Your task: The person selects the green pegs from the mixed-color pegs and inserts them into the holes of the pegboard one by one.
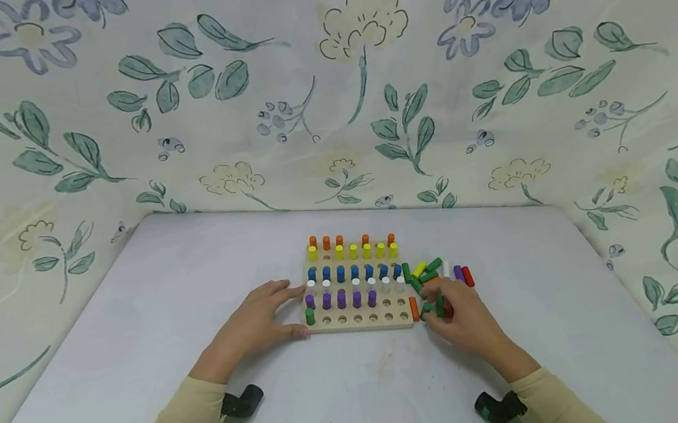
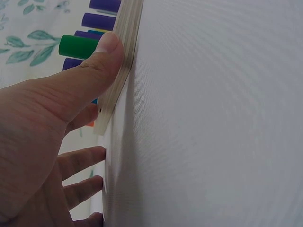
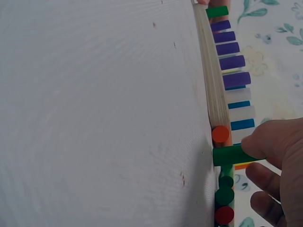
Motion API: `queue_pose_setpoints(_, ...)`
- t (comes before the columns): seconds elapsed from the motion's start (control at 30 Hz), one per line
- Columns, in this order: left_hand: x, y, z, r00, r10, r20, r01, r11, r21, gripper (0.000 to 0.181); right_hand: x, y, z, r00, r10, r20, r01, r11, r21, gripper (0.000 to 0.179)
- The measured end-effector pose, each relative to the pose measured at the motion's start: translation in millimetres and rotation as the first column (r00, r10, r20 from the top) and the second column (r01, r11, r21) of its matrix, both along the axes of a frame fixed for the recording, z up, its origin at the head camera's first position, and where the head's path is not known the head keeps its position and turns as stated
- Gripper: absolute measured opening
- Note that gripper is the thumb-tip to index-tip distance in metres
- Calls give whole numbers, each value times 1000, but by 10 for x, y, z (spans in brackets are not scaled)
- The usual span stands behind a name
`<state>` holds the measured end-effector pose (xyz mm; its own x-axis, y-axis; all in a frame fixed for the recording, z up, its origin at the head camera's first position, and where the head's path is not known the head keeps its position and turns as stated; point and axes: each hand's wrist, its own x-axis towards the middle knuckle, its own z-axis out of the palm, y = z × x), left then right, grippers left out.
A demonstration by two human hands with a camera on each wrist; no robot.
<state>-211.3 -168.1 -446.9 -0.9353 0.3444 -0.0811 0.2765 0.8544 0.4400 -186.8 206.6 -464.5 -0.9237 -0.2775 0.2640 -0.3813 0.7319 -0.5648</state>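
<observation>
A wooden pegboard [image 1: 361, 327] lies on the table with rows of orange, yellow, blue, white and purple pegs upright in its holes. One green peg [image 1: 310, 317] stands in its near left corner hole. My left hand [image 1: 257, 321] rests spread at the board's left side, thumb at the near corner beside that peg and index fingertip at the edge. To the right of the board, my right hand [image 1: 464, 313] pinches another green peg [image 3: 232, 155] between thumb and fingers. This peg is upright, its lower end right at the tabletop among loose pegs.
Loose green, yellow, purple and red pegs [image 1: 467, 276] lie in a heap right of the board. A loose orange peg [image 1: 414, 309] sits against its right edge. Bare holes [image 1: 357, 319] show along the near row. A flowered cloth [image 1: 299, 102] hangs behind the white table [image 1: 338, 397].
</observation>
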Motion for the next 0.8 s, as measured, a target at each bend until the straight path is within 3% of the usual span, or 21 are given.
queue_pose_setpoints(0.8,-19,3,0,1000,2,4,-2,1000,-4,87,-10,2,-19,999,-29,42,28,999,15,28)
